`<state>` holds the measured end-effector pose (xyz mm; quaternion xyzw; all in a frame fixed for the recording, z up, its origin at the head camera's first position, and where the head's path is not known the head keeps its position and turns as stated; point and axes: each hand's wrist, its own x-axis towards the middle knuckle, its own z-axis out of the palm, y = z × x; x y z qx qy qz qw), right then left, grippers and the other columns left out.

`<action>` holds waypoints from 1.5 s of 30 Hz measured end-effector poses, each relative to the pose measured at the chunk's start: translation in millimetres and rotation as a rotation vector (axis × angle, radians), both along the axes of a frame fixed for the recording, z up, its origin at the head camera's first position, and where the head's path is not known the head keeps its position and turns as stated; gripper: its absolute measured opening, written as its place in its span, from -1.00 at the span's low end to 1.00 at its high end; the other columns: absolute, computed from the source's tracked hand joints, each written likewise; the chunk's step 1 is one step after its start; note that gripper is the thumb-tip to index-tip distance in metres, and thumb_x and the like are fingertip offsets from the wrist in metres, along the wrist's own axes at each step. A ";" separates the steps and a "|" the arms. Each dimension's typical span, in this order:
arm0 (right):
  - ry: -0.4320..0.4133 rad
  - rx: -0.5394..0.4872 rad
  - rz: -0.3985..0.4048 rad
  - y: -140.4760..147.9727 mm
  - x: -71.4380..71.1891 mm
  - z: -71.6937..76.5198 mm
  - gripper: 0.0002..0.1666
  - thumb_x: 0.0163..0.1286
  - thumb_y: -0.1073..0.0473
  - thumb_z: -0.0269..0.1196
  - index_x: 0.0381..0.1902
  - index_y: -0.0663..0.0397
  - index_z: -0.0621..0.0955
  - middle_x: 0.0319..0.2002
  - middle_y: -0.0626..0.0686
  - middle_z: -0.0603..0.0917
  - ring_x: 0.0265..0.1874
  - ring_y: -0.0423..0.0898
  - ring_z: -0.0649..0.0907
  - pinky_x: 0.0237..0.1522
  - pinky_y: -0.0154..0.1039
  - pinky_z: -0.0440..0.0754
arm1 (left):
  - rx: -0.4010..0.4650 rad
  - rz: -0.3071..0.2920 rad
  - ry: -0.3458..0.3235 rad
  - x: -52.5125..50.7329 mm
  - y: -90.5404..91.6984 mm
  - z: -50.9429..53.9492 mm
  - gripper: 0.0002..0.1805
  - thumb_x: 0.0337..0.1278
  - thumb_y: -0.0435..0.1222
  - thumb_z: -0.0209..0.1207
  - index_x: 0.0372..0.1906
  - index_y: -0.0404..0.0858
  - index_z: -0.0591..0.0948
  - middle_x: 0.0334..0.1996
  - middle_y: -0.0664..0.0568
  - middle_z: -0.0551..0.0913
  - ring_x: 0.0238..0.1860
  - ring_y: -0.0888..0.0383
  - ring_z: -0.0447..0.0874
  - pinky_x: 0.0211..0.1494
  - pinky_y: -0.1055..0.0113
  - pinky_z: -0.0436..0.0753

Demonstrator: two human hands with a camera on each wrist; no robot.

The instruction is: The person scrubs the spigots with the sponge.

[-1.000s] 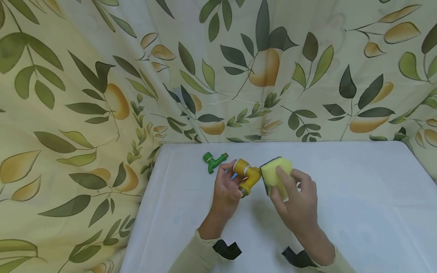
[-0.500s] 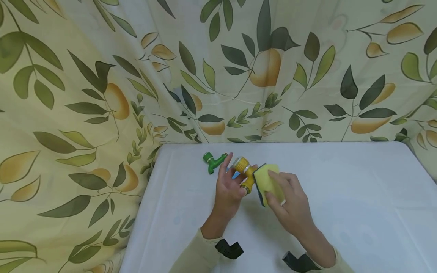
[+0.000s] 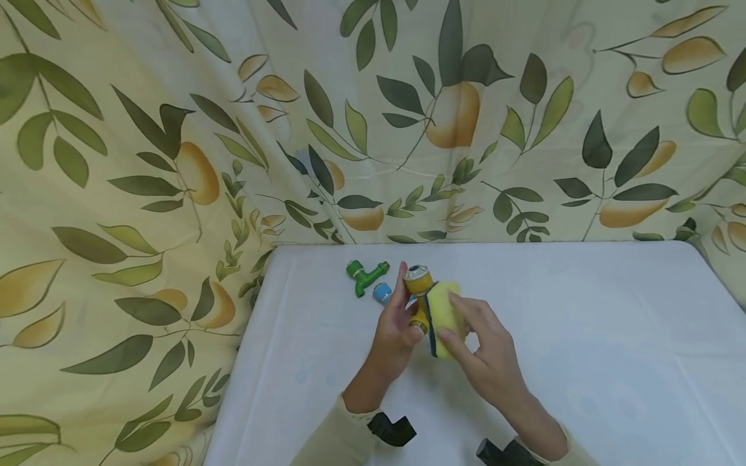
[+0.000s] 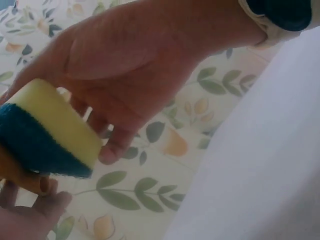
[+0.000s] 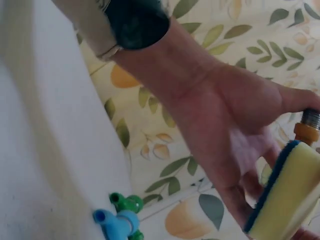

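In the head view my left hand (image 3: pixel 392 343) holds a yellow tap (image 3: pixel 418 278) with a silver-rimmed knob end upward. My right hand (image 3: pixel 492 353) grips a yellow sponge (image 3: pixel 447 317) by its soft side. The sponge's dark blue scouring layer presses against the tap and hides much of its body. In the left wrist view, the right hand (image 4: pixel 125 65) is behind the sponge (image 4: pixel 62 117), and part of the tap (image 4: pixel 30 180) shows under it. The right wrist view shows the left hand (image 5: pixel 225 120) with its thumb at the tap's threaded end (image 5: pixel 311 118).
A green tap (image 3: pixel 366 277) lies toward the back left of the white table (image 3: pixel 612 336). Close beside it is a blue tap (image 3: pixel 382 293), partly hidden by the left hand. Behind the table's far edge hangs a leaf-patterned curtain (image 3: pixel 524 129).
The sponge has moved left over the yellow tap and covers more of it. The left hand has turned, tilting the tap's knob end upward. More of the blue tap shows now.
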<state>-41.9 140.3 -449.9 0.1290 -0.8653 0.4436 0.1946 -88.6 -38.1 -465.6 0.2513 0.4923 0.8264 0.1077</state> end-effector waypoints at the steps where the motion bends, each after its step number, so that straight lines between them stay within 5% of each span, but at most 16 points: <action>1: -0.013 -0.012 -0.006 0.0 0.0 -0.2 -0.28 0.26 0.25 0.43 0.39 -0.07 0.53 0.05 -0.02 0.64 -0.26 -0.28 0.60 -0.28 -0.45 0.55 | -0.027 -0.016 0.014 -0.4 -1.2 0.6 0.31 0.05 0.31 0.34 0.67 0.05 -0.26 0.64 -0.09 0.02 0.51 -0.03 0.25 0.45 0.38 0.46; 6: -0.032 -0.033 -0.012 4.7 -1.3 1.1 -0.31 0.27 0.26 0.43 0.36 -0.17 0.55 0.06 -0.09 0.66 -0.25 -0.33 0.59 -0.23 -0.50 0.54 | -0.104 -0.028 0.078 -3.4 -8.9 2.2 0.32 0.02 0.29 0.37 0.67 0.04 -0.24 0.62 -0.18 0.05 0.46 -0.01 0.34 0.40 0.43 0.50; 12: 0.059 -0.055 0.000 9.6 -0.3 -0.7 -0.30 0.19 0.37 0.43 0.31 -0.01 0.57 0.10 0.05 0.63 -0.11 -0.32 0.52 -0.08 -0.59 0.49 | -0.077 -0.033 0.010 -2.3 -8.0 3.1 0.27 -0.02 0.31 0.38 0.62 -0.26 0.05 0.41 -0.19 0.38 0.27 0.12 0.52 0.31 0.43 0.58; 15: 0.124 -0.061 -0.041 11.5 -2.0 -0.9 -0.33 0.20 0.34 0.42 0.30 0.04 0.57 0.11 0.10 0.61 -0.06 -0.35 0.51 0.00 -0.64 0.44 | -0.131 -0.047 0.044 0.1 -5.5 2.1 0.18 0.02 0.30 0.37 0.52 -0.37 0.18 0.35 -0.24 0.46 0.24 0.17 0.53 0.30 0.42 0.58; 21: 0.242 0.018 -0.028 22.9 -6.4 2.9 -0.47 0.46 -0.12 0.29 0.21 0.07 0.65 0.08 0.17 0.60 0.04 -0.30 0.52 0.08 -0.65 0.43 | -0.363 0.037 0.267 1.0 -7.8 3.3 -0.04 0.11 0.11 0.42 0.51 -0.21 0.28 0.31 -0.24 0.51 0.28 0.12 0.53 0.38 0.23 0.57; 26: 0.171 0.069 0.016 37.0 -9.6 14.2 -0.41 0.21 0.25 0.42 0.24 -0.02 0.66 0.09 0.11 0.57 0.00 -0.26 0.50 -0.04 -0.55 0.42 | -0.621 0.146 0.452 0.1 -9.3 4.7 0.08 -0.20 -0.21 0.61 0.52 -0.05 0.30 0.24 0.06 0.58 0.25 0.18 0.54 0.33 0.23 0.60; 33: 0.171 0.128 0.024 40.2 -10.9 20.9 -0.39 0.11 0.26 0.44 0.18 -0.11 0.70 0.03 0.07 0.58 -0.12 -0.22 0.48 -0.18 -0.50 0.46 | -0.863 0.298 0.740 -1.3 -10.4 6.1 0.19 -0.38 0.01 0.67 0.50 -0.10 0.33 0.28 0.11 0.56 0.33 0.14 0.41 0.42 0.18 0.47; 39: 0.216 0.107 0.024 38.5 -11.2 20.0 -0.47 0.15 0.19 0.41 0.15 -0.08 0.71 -0.02 0.08 0.57 -0.16 -0.21 0.46 -0.30 -0.41 0.47 | -0.945 0.368 0.910 -2.7 -7.5 5.1 0.19 -0.40 0.16 0.63 0.47 -0.14 0.37 0.27 0.10 0.57 0.35 0.13 0.42 0.50 0.12 0.37; 45: 0.156 0.111 0.018 41.0 -7.8 19.1 -0.37 0.07 0.29 0.45 0.18 -0.05 0.69 -0.02 0.04 0.60 -0.17 -0.23 0.52 -0.32 -0.46 0.56 | -0.977 0.427 0.960 -1.2 -5.9 5.5 0.23 -0.44 0.18 0.62 0.46 -0.21 0.37 0.25 0.06 0.57 0.32 0.12 0.45 0.51 0.15 0.38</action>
